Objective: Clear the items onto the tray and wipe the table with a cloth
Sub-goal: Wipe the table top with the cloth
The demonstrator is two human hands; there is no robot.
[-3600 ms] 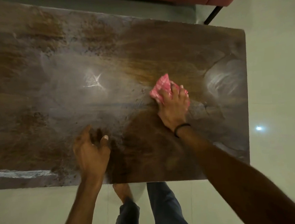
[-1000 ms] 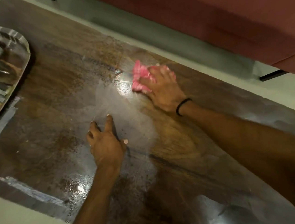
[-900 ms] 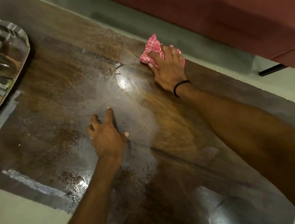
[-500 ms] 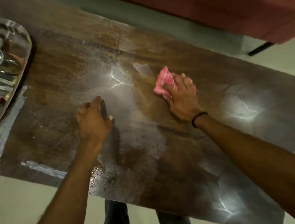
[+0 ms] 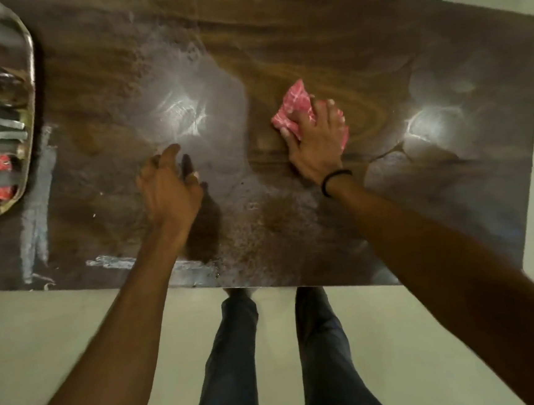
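Dark wooden table (image 5: 309,37) is being wiped near its middle, a pink cloth (image 5: 296,106) being pressed down under the spread fingers of the right hand (image 5: 317,146), while the left hand (image 5: 169,188), loosely bent and holding nothing, is being held on or just over the wood nearby. With items already gathered on the metal tray (image 5: 31,93) at the left end, wiping is judged the step in hand; the next strokes are being called toward the smeared front and left patches.

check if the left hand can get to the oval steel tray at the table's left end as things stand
Probably yes. The left hand holds nothing, and only bare wooden tabletop lies between it and the oval steel tray. It may take a sideways lean.
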